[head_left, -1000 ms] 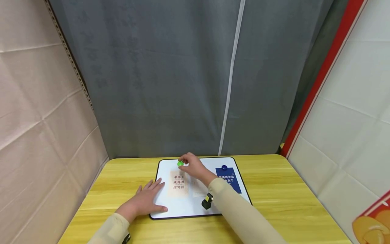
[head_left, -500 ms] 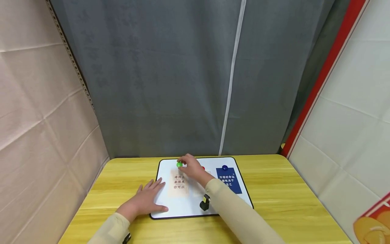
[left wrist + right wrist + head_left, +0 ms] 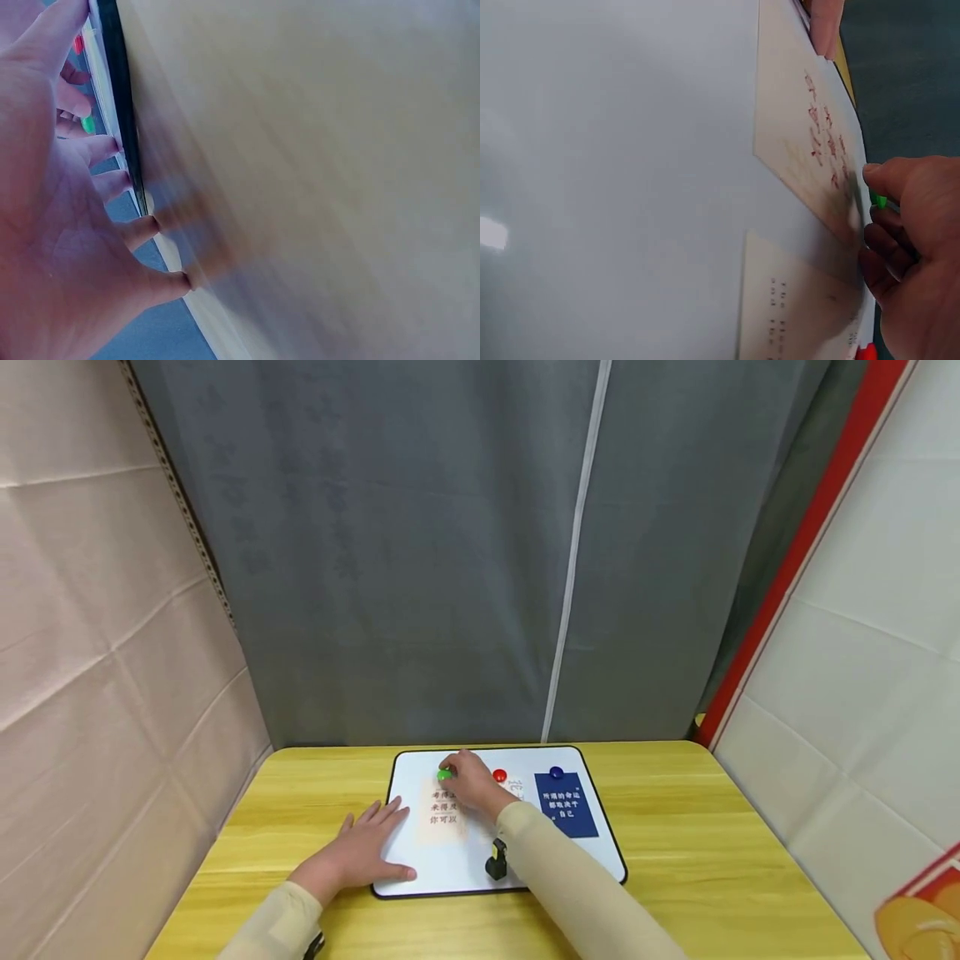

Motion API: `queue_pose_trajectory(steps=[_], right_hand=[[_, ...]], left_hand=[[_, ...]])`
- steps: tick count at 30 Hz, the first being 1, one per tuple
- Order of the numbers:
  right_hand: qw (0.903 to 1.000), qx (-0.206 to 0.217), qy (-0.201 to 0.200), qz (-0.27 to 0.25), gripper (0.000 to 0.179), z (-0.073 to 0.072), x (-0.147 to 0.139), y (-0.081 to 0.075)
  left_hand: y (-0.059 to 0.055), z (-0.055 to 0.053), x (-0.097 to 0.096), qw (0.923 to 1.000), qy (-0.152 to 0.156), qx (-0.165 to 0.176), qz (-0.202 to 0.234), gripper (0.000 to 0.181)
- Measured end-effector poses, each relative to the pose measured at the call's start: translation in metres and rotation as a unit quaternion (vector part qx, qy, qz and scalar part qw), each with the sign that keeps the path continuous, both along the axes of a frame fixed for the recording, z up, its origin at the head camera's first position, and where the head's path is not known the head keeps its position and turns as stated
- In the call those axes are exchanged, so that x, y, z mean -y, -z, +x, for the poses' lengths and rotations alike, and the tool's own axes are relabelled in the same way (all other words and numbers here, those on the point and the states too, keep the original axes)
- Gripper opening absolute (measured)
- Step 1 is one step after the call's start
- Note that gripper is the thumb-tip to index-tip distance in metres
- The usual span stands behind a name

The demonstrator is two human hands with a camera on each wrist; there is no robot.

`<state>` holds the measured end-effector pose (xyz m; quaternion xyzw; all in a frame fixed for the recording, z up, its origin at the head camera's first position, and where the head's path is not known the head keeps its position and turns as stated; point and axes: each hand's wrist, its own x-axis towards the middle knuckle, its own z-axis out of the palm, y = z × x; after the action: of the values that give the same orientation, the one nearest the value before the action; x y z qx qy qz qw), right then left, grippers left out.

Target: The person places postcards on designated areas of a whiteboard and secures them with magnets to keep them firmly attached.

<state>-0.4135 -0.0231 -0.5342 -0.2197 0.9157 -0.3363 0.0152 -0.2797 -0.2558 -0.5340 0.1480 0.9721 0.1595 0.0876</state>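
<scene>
My right hand [image 3: 474, 783] pinches a round green magnet [image 3: 445, 774] at the top edge of a beige card [image 3: 442, 831] with reddish writing. The card lies on the left part of a black-rimmed whiteboard [image 3: 442, 872]. In the right wrist view, thumb and fingers largely cover the green magnet [image 3: 880, 201]. My left hand [image 3: 362, 852] rests at the board's left edge with fingers spread, some on the board and some on the table. Beside it on the board, a pale middle card [image 3: 799, 307] has a red magnet [image 3: 499, 775] at its top.
On the board's right side, a dark blue card [image 3: 567, 822] with white writing has a dark blue magnet [image 3: 556, 772] at its top. The board lies on a wooden table [image 3: 712, 852]. A grey curtain [image 3: 412, 568] hangs behind, with pale cloths at both sides.
My right hand has lowered the green magnet slightly toward me, to the beige card's top edge. The red magnet has come into view beside it. My left hand stays in place.
</scene>
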Motion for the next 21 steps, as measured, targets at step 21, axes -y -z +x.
queue_pose_trajectory(steps=[21], right_hand=[[0.9999,-0.012,0.004,-0.008,0.021,-0.0010,0.0015,0.0097]], left_hand=[[0.0042,-0.0015,0.0012,1.0000,0.001,-0.002,-0.002,0.116]])
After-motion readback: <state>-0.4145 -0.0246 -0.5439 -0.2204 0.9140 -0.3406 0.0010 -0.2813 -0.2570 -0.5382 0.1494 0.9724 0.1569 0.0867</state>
